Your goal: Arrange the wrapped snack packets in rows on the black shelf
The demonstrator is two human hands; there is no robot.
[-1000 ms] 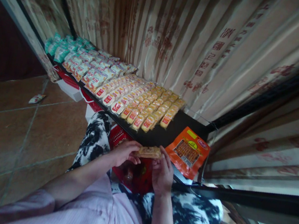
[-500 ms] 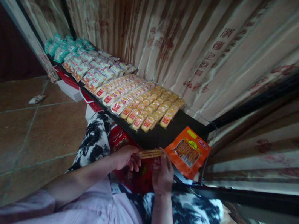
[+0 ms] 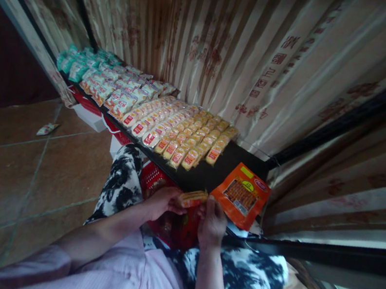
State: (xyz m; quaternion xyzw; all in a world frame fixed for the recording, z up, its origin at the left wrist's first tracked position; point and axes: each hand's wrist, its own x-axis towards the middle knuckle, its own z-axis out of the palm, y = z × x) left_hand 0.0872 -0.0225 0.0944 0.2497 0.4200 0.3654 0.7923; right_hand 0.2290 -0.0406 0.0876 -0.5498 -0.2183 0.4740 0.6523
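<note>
Over my lap, a small wrapped biscuit packet (image 3: 193, 199) lies lengthwise between my hands, yellow-brown with a bit of red label showing. My left hand (image 3: 165, 202) is closed on its left end, thumb and fingers pinching it. At the other end, my right hand (image 3: 213, 223) has its fingers curled around the packet's tip. Just beyond the right hand rests an orange snack bag (image 3: 243, 195) with a window on its front. Rows of similar yellow biscuit packets (image 3: 190, 158) stand on the black shelf (image 3: 194, 179) ahead.
Further left on the shelf are round white cracker packets (image 3: 152, 136), white-and-orange snack bags (image 3: 120, 103) and teal bags (image 3: 77, 71). A red basket (image 3: 153, 175) sits below the shelf by my knees. One small packet (image 3: 47, 129) lies on the tiled floor. Patterned curtains (image 3: 217, 45) hang behind.
The biscuit packet has turned in my fingers, so a broader face with red print now shows. My right hand has shifted slightly to the right.
</note>
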